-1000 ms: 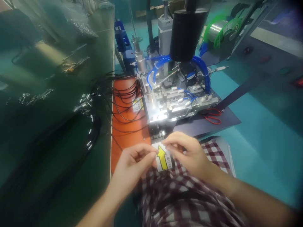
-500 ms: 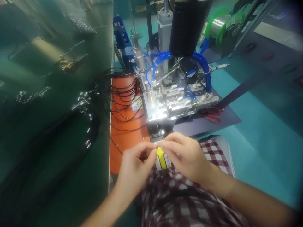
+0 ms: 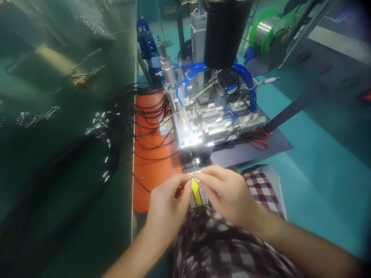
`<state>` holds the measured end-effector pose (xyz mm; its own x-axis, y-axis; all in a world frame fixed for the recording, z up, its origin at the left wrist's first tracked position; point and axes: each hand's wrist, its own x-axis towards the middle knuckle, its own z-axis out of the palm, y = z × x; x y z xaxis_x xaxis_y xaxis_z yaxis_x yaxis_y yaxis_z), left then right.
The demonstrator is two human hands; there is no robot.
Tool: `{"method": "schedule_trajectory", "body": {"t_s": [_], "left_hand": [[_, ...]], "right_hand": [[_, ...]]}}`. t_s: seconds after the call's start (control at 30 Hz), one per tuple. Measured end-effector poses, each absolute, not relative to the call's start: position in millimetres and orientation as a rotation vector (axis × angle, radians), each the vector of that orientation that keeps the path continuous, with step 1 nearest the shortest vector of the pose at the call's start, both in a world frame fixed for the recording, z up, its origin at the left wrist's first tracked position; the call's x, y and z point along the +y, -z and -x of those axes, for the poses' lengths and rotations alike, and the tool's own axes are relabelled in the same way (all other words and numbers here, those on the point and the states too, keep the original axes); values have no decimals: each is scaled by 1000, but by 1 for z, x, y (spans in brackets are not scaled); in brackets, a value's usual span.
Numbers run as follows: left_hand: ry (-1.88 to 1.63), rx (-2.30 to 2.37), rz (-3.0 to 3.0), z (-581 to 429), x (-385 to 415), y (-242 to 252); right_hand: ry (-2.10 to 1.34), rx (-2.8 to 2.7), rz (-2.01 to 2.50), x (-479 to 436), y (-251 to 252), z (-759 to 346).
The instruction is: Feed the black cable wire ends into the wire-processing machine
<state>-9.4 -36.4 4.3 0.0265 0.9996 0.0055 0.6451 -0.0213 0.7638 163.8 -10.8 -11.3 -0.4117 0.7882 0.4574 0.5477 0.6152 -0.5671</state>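
My left hand and my right hand meet at their fingertips, thumb and fingers of each pressed together in a pinch. Whatever lies between the tips is too small or too hidden to name. Just below the fingertips shows a white label with a yellow arrow, partly covered by my right hand. Beyond my hands stands a metal machine with blue air tubes. Thin black cables run from its left side over an orange plate.
On the dark green table at left lie bundled black cables with metal connectors. Red-handled scissors lie at the machine's right. A green spool of wire and a black cylinder are above the machine.
The view has shifted slightly, so the machine and table appear a little further left. My hands keep nearly the same pinch, fingertips together.
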Motion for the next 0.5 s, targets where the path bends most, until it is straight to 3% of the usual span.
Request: {"method": "schedule_trajectory", "body": {"t_s": [0.1, 0.33, 0.5], "left_hand": [[-808, 1694, -1714, 9, -36, -4], [-813, 1689, -1712, 8, -36, -3], [-805, 1710, -1729, 9, -37, -1]], "right_hand": [[-307, -2200, 970, -13, 13, -164], [-584, -1989, 1090, -13, 11, -159], [-443, -2084, 1005, -13, 11, -160]]}}
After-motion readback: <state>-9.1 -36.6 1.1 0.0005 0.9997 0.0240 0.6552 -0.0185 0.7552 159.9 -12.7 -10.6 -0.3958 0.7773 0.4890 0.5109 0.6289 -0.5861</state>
